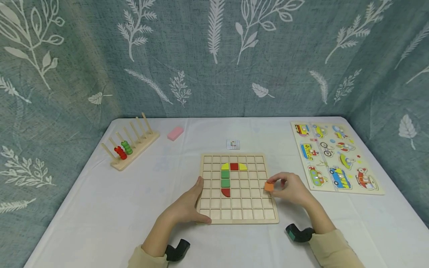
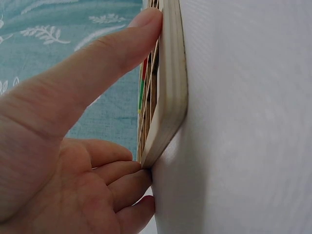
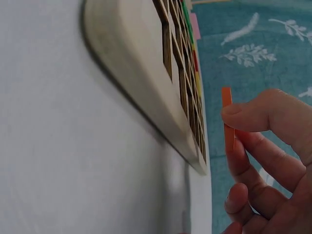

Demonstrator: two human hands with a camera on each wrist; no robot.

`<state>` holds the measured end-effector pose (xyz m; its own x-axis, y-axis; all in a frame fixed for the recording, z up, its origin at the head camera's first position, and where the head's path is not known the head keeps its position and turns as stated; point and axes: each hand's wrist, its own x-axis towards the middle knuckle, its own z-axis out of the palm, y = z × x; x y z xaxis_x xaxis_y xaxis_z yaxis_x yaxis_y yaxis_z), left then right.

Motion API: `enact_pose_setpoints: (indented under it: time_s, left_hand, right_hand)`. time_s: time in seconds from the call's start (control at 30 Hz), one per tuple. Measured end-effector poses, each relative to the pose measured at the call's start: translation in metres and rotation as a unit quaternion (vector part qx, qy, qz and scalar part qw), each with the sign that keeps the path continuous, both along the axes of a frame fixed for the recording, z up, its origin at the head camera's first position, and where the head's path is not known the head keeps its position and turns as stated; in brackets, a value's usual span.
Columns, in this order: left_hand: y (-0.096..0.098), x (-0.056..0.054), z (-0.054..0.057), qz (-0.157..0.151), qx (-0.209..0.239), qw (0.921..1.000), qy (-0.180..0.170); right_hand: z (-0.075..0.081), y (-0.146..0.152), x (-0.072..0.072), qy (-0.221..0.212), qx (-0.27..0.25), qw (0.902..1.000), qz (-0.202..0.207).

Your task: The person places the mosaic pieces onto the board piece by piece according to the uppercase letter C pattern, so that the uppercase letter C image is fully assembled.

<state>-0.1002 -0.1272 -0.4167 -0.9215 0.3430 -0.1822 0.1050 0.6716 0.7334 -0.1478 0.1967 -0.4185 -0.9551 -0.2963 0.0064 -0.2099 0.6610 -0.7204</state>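
A square wooden grid board (image 1: pixel 247 203) lies flat on the table. My left hand (image 1: pixel 182 209) rests at its near left corner, the thumb (image 2: pixel 117 51) over the front edge and the fingers along the left edge. My right hand (image 1: pixel 292 189) pinches a thin orange square tile (image 3: pixel 229 140) between thumb and fingertips, above the board's right edge. Set in the grid are two yellow curved tiles, one (image 1: pixel 225 166) left and one (image 1: pixel 242 167) right of a red square tile (image 1: pixel 234 166). Below the left one come two green square tiles (image 1: pixel 225 178) and a red curved tile (image 1: pixel 226 192).
A small patterned card (image 1: pixel 233 144) lies behind the board. To the left are a peg rack (image 1: pixel 139 150) with red and green beads and a pink block (image 1: pixel 175 133). A vehicle picture puzzle board (image 1: pixel 335 158) lies at the right. A leafy curtain (image 1: pixel 214 82) hangs behind the table.
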Motion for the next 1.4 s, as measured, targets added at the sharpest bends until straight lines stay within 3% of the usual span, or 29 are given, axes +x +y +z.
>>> enact_pose_setpoints:
  time_s: [1.0,1.4]
  left_hand:
    - [0.001,0.0,0.002,0.006,-0.004,1.0,-0.004]
    - [0.001,0.0,0.004,-0.003,0.008,1.0,-0.004]
  right_hand:
    - [0.0,-0.066,0.003,-0.004,-0.041,0.9962,0.077]
    - [-0.004,-0.083,0.001,-0.02,-0.019,0.9965,0.079]
